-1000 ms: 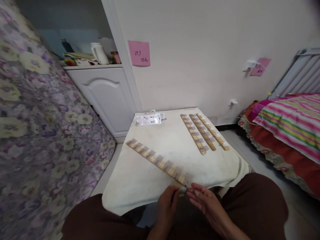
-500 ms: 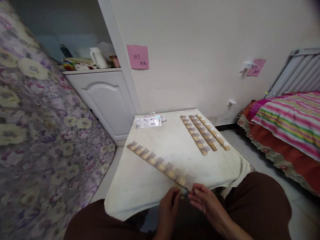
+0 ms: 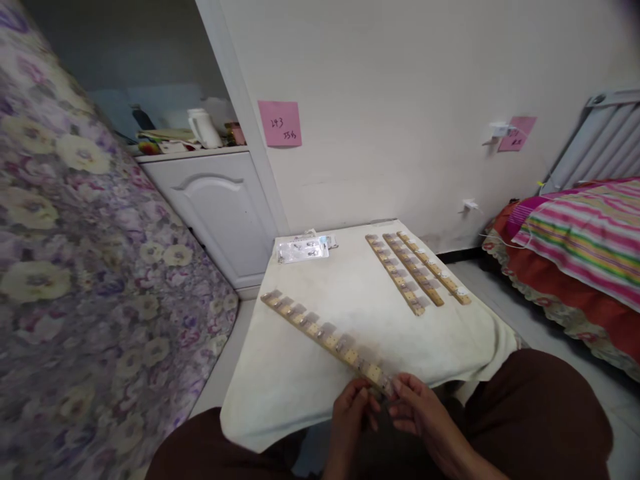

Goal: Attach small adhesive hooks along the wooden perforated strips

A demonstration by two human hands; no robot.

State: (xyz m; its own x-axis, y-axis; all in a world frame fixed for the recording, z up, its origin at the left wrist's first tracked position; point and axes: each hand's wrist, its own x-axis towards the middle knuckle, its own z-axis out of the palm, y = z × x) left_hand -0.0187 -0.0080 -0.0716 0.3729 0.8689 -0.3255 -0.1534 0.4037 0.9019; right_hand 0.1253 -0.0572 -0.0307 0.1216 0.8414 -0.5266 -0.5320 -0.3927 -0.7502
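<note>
A long wooden strip (image 3: 320,335) with a row of small clear plastic pieces and metal bits lies slantwise on the cloth-covered table (image 3: 300,407). Its near end reaches the table's front edge, between my hands. My left hand (image 3: 353,408) is closed, fingers curled at the strip's underside near that end; what its fingertips hold is hidden. With thumb and fingers, my right hand (image 3: 420,408) pinches the clear plastic piece (image 3: 389,385) at the strip's end. Three similar strips (image 3: 395,273) lie side by side at the table's right.
Flat clear packaging (image 3: 303,249) rests at the back left of the table. A floral curtain (image 3: 115,287) hangs on the left, beside a white cabinet (image 3: 220,220). To the right stands a bed with a striped cover (image 3: 595,220). The wall (image 3: 375,133) rises behind the table.
The view has shifted slightly, moving the scene a little right and down. My left hand has come closer to the strip's end, its fingers more curled. My right hand stays at the end.
</note>
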